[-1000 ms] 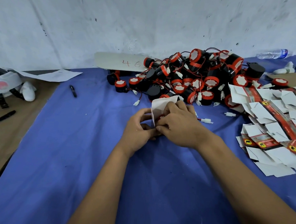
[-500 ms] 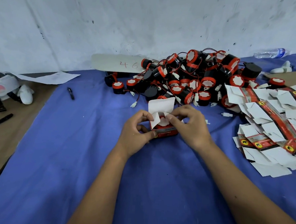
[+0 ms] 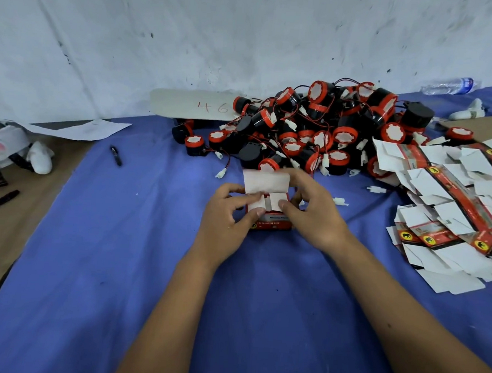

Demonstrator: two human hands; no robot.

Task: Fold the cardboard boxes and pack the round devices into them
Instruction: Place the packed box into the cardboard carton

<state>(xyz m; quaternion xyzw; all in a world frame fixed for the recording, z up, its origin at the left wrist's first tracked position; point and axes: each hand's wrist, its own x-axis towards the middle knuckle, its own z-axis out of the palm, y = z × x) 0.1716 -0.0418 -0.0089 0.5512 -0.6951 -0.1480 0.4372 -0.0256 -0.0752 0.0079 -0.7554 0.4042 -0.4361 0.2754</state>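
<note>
Hands, two: left hand (image 3: 223, 216) and right hand (image 3: 312, 209) hold one box (image 3: 268, 219).

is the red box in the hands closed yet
Not yet: red box has both side flaps folded in, but the top flap stands up.

Blue cloth (image 3: 121, 265) over the table, centre of frame: matt, woven look, lightly creased. Small box (image 3: 268, 219) at centre: thin cardboard, glossy red print outside, plain white matt flaps. Flat box blanks (image 3: 448, 214) at right: same card, white matt inner faces, glossy red bands. Round devices (image 3: 322, 130) at upper centre: black plastic bodies, red plastic rims, smooth with slight sheen. Bottle (image 3: 449, 85) at upper right: clear plastic. Wall (image 3: 161, 39) along the top: white, rough, scuffed. Paper sheet (image 3: 79, 129) at left: white, matt.
</note>
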